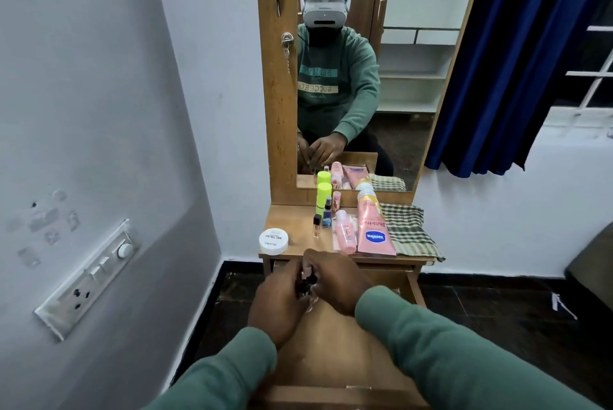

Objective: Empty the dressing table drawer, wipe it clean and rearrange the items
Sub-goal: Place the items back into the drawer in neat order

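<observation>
my left hand and right hand meet above the open drawer, which is pulled out toward me below the bench. the fingers of both are curled round a small dark item held between them; what it is i cannot tell. on the bench, a white jar sits at the near left corner. a pink bottle and a pink tube lie side by side, with a checked cloth to their right. a green bottle stands upright by the mirror.
</observation>
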`<state>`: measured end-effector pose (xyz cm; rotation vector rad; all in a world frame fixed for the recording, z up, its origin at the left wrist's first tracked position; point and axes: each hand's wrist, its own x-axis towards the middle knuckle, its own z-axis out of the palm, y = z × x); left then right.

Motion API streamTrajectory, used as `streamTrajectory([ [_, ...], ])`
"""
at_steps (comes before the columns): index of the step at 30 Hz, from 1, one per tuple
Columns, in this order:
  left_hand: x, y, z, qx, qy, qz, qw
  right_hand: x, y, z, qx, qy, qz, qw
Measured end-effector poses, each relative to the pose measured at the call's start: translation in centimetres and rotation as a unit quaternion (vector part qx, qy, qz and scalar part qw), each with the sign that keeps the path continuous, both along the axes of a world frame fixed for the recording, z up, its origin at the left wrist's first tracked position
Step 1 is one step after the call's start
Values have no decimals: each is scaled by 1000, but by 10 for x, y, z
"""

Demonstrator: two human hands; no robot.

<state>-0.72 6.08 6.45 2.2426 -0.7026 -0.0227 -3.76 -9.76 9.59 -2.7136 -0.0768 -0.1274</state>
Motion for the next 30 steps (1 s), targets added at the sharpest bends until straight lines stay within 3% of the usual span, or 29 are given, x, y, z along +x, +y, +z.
streamTrajectory([
  [3,-1,-4,-17,39,-9,5,999,-1,-1,-20,30,13,-14,999],
  [9,-3,-13,-29,166,-120,65,977,3,-1,-43,43,18,-30,998],
  [30,10,-11,-42,194,-89,74,974,17,4,-55,15,29,-29,999],
])
